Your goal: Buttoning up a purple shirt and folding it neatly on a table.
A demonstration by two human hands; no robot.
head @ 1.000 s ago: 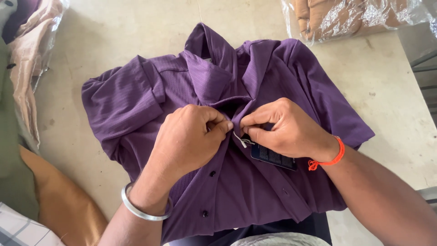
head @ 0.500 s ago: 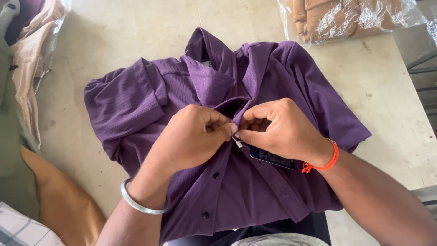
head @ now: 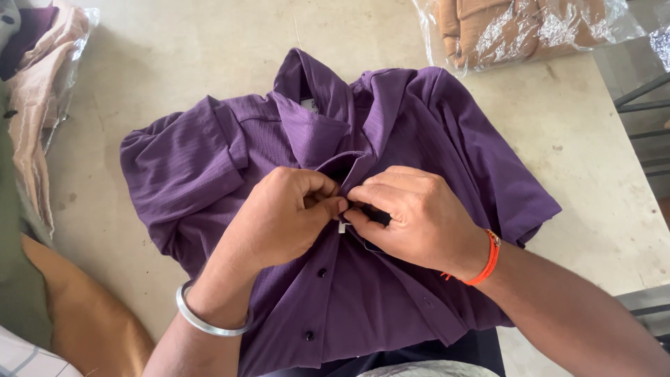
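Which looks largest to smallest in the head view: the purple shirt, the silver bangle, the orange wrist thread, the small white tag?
1. purple shirt
2. silver bangle
3. orange wrist thread, close to the bangle, so unsure
4. small white tag

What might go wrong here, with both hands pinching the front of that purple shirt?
The left hand and right hand meet at the placket of the purple shirt, hiding the spot they work on, so a slip could go unseen. A small white piece shows between the fingers; it might drop into the folds. The collar already lies rumpled, and pulling may crease it further.
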